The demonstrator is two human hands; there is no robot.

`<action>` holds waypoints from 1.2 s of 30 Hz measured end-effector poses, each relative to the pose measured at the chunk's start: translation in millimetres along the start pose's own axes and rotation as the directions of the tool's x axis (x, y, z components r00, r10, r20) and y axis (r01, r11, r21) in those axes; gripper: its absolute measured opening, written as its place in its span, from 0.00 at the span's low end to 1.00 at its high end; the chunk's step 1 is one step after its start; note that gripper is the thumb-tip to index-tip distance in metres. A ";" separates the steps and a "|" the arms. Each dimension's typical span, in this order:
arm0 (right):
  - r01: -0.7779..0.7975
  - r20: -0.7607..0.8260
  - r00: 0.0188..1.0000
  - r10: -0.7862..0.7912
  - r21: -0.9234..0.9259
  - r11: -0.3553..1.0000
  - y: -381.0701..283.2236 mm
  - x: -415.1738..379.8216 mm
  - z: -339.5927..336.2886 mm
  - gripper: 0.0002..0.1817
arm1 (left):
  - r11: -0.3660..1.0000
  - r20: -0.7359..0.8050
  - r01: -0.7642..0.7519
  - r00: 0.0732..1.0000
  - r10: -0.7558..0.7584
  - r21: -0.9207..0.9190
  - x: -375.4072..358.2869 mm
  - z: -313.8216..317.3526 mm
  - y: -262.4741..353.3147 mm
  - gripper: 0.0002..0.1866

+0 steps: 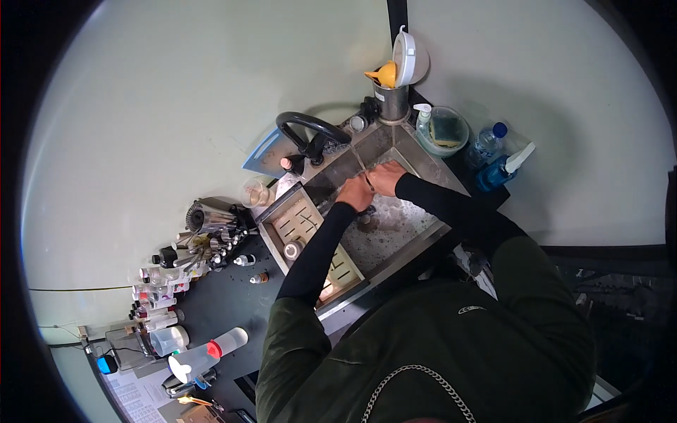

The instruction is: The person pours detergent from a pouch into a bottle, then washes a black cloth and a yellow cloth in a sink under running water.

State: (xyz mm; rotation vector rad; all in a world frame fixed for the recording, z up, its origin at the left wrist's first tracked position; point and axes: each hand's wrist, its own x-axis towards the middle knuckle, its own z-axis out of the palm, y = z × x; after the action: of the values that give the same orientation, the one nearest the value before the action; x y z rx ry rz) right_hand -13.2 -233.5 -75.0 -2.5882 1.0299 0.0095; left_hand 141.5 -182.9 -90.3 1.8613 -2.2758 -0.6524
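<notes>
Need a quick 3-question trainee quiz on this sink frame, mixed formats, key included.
1. True or false: both hands are over the sink.
2. What colour is the funnel in the metal cup behind the sink? A) orange B) green C) white
3. Fill in: the blue spray bottle stands on the person's ____ side of the sink.

Key:
1. True; the left hand and right hand meet under the water stream.
2. A
3. right
</notes>
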 end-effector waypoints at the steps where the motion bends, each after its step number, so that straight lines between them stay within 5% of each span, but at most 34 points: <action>1: -0.007 -0.013 1.000 0.007 0.042 0.999 0.4 1.3 -1.6 0.16 | 0.997 -0.078 -0.067 0.995 0.063 -0.039 0.4 0.3 -3.1 0.25; 2: -0.003 -0.010 1.000 0.003 0.039 0.999 2.3 2.3 -4.2 0.16 | 0.997 -0.081 -0.063 0.995 0.060 -0.041 -2.1 0.4 -7.8 0.25; 4: 0.028 0.108 0.992 -0.067 0.325 0.945 8.1 5.0 -13.9 0.28 | 0.927 -0.026 -0.042 0.999 0.035 -0.374 -18.8 -18.3 -1.3 0.28; 6: 0.219 -0.025 0.971 -0.238 0.491 0.843 33.3 9.0 -4.9 0.40 | 0.837 -0.021 -0.035 0.999 0.028 -0.546 -31.8 -26.9 5.3 0.30; 8: -0.213 0.315 0.949 -0.016 0.678 0.703 6.2 -13.2 -66.9 0.40 | 0.717 -0.014 -0.028 1.000 0.025 -0.697 -35.1 -22.2 4.9 0.32; 9: -0.210 0.315 0.949 -0.020 0.676 0.706 10.6 -7.8 -53.0 0.40 | 0.625 -0.156 -0.104 0.987 -0.028 -0.774 -31.4 -10.4 4.9 0.32; 11: -0.107 0.115 0.990 -0.083 0.990 0.088 27.4 7.7 -14.0 0.41 | 0.528 -0.294 -0.200 0.951 -0.099 -0.825 -25.3 1.9 20.9 0.32; 12: -0.110 0.113 0.993 0.032 0.991 -0.076 5.6 -1.1 -27.6 0.39 | 0.564 -0.380 -0.226 0.909 -0.170 -0.794 -22.7 6.9 36.7 0.34; 14: 0.167 -0.161 0.983 0.092 0.984 -0.056 -10.9 7.0 3.2 0.37 | 0.634 -0.534 -0.254 0.791 -0.298 -0.731 -23.7 17.3 63.5 0.39; 16: 0.170 -0.142 0.977 0.156 0.968 -0.184 -24.4 0.8 4.9 0.37 | 0.685 -0.569 -0.267 0.780 -0.259 -0.678 -26.0 23.9 66.3 0.39; 18: 0.047 -0.002 0.997 0.079 0.822 -0.567 -26.2 -7.3 -1.4 0.39 | 0.784 -0.406 0.033 0.841 -0.357 -0.620 -39.7 12.3 73.5 0.37; 20: 0.010 0.020 0.999 0.047 0.829 -0.560 -16.3 -14.0 -13.7 0.39 | 0.873 -0.424 0.063 0.856 -0.296 -0.484 -48.8 2.2 56.2 0.34; 22: -0.156 0.173 0.984 0.038 0.948 -0.277 -12.6 -22.4 -33.4 0.34 | 0.968 -0.374 -0.113 0.927 0.022 -0.223 -58.7 -10.5 28.1 0.29; 23: -0.192 0.196 0.981 -0.011 0.947 -0.257 -13.8 -25.8 -47.5 0.27 | 0.971 -0.418 -0.220 0.894 0.161 -0.097 -63.6 -34.0 29.4 0.28; 24: -0.189 0.194 0.981 -0.008 0.948 -0.257 -5.6 -21.4 -46.2 0.27 | 0.953 -0.401 -0.291 0.885 0.237 -0.078 -64.0 -49.6 25.0 0.38; 26: -0.315 0.298 0.937 -0.181 0.946 -0.079 13.3 -11.4 -37.2 0.19 | 0.835 -0.414 -0.338 0.898 0.149 -0.435 -65.6 -78.6 30.2 0.42; 27: -0.317 0.289 0.931 -0.222 0.943 -0.100 7.7 -14.4 -52.4 0.09 | 0.836 -0.416 -0.341 0.897 0.152 -0.430 -62.3 -91.5 33.2 0.42; 28: -0.311 0.284 0.933 -0.222 0.945 -0.101 9.9 -7.8 -51.1 0.09 | 0.911 -0.418 -0.398 0.850 0.320 -0.112 -57.6 -103.4 35.7 0.41; 30: -0.440 0.374 0.775 -0.509 0.898 -0.010 6.9 1.8 -53.0 0.05 | 0.883 -0.364 -0.420 0.805 0.469 0.210 -50.5 -107.4 35.9 0.40; 31: -0.494 0.476 0.778 -0.411 0.867 0.069 -6.8 -0.7 -56.8 0.04 | 0.849 -0.205 -0.423 0.843 0.497 0.318 -44.1 -103.1 34.0 0.37; 32: -0.495 0.477 0.776 -0.413 0.866 0.071 -6.7 1.0 -56.1 0.04 | 0.798 -0.040 -0.436 0.868 0.495 0.417 -38.0 -98.1 29.5 0.34; 34: -0.434 0.386 0.765 -0.516 0.900 0.031 -0.6 11.5 -49.4 0.04 | 0.792 -0.100 -0.464 0.836 0.540 0.397 -24.8 -82.0 6.6 0.29; 36: -0.418 0.434 0.802 -0.410 0.899 0.133 -4.8 13.7 -46.0 0.05 | 0.787 -0.039 -0.403 0.880 0.474 0.467 -14.4 -70.0 -6.6 0.26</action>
State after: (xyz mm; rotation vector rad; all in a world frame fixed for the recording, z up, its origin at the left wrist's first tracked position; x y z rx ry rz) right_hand -5.6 -254.4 -32.2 -1.0716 0.4189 0.1076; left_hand 176.4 -187.3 -27.7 1.3481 -2.7720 0.0974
